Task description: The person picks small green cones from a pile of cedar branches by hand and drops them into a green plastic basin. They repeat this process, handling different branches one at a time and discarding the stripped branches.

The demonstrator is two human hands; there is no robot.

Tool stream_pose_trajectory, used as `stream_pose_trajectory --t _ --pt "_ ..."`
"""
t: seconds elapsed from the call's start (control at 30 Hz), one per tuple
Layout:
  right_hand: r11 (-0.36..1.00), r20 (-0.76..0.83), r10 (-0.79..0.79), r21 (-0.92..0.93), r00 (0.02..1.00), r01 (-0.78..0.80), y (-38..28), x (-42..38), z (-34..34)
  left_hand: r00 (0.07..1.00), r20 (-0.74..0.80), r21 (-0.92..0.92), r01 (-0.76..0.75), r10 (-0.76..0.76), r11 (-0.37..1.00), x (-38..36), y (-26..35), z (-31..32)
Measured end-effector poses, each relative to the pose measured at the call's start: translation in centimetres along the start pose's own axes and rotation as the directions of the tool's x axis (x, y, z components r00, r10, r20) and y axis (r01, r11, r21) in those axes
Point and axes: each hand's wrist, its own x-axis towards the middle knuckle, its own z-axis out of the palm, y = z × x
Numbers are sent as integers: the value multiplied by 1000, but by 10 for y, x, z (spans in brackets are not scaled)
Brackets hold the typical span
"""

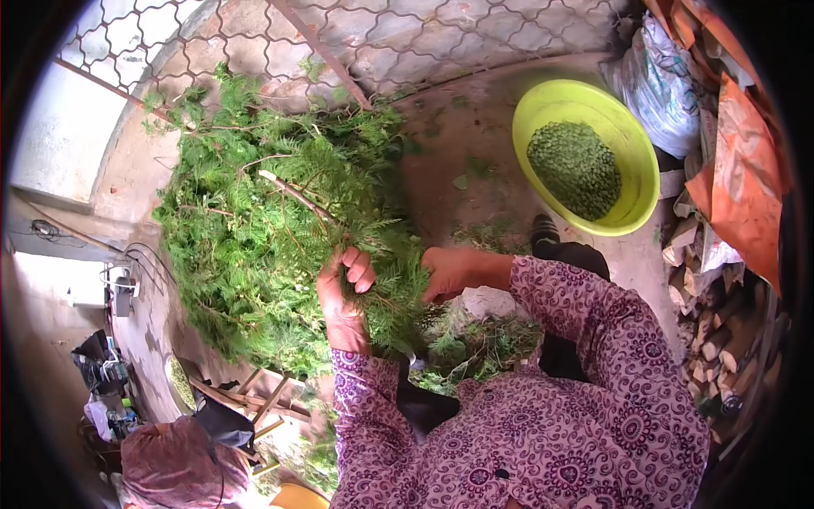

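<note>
My left hand is closed around a leafy green branch with feathery, flat sprays. On the right side of the same branch is my right hand, its fingers curled in among the foliage. What those fingers pinch is hidden by the leaves. Beyond and left of my hands spreads a big heap of cut green branches, with a bare cut stem poking out. A yellow-green basin on the ground at the upper right holds many small round green pieces.
Wire mesh borders the ground at the top. Sacks, an orange sheet and split firewood line the right. More sprigs lie near my lap. At lower left, another person is beside a wooden frame.
</note>
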Motion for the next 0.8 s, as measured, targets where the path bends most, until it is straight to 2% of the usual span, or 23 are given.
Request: stream_pose_trajectory --t 0.07,0.13,0.2,0.23,0.3,0.33,0.4,0.53,0.57,0.6,0.67,0.7,0.73,0.77,0.8 --pt "997 27 -8 77 1000 6 -1 -8 0 998 23 93 -63 61 994 -4 -4 12" --pt "989 59 -19 146 998 11 -7 -21 -2 996 73 64 -56 51 996 -5 -3 7" --pt "966 232 -88 257 969 26 -13 -33 -4 992 129 70 -18 9 997 -6 -3 8" --pt "966 237 -86 257 968 23 -12 -33 -3 989 145 110 1 -17 994 -5 -3 7" --pt "952 262 -186 286 947 107 -7 -36 -1 991 127 148 9 -28 989 -6 -5 10" --pt "952 263 -186 287 947 107 -2 -35 2 992 116 187 17 -40 982 -6 -7 14" --pt "905 248 -203 416 947 85 9 -28 8 997 76 220 14 -31 975 -7 -10 21" --pt "907 316 -230 413 920 85 14 -31 2 1000 1 327 10 -11 945 -8 -17 29" --pt "971 285 -217 163 934 177 13 -35 -1 1000 -10 368 8 -4 930 -8 -18 30" --pt "964 251 -213 -103 944 245 14 -38 -3 1000 -10 369 9 -5 929 -7 -12 26" --pt "774 232 -292 -513 928 372 42 -40 12 983 -54 471 -130 176 873 -5 12 18" --pt "722 212 -293 -590 932 361 53 -44 14 980 -11 438 -175 200 882 -8 20 19" --pt "797 99 -349 -491 932 351 59 -45 6 991 24 361 -131 132 923 -12 26 12" --pt "856 -20 -384 -382 923 348 62 -44 -8 993 38 367 -121 115 922 -15 27 14" --pt "831 -204 -485 -409 850 376 61 -46 -24 994 50 371 -112 100 922 -18 27 17"
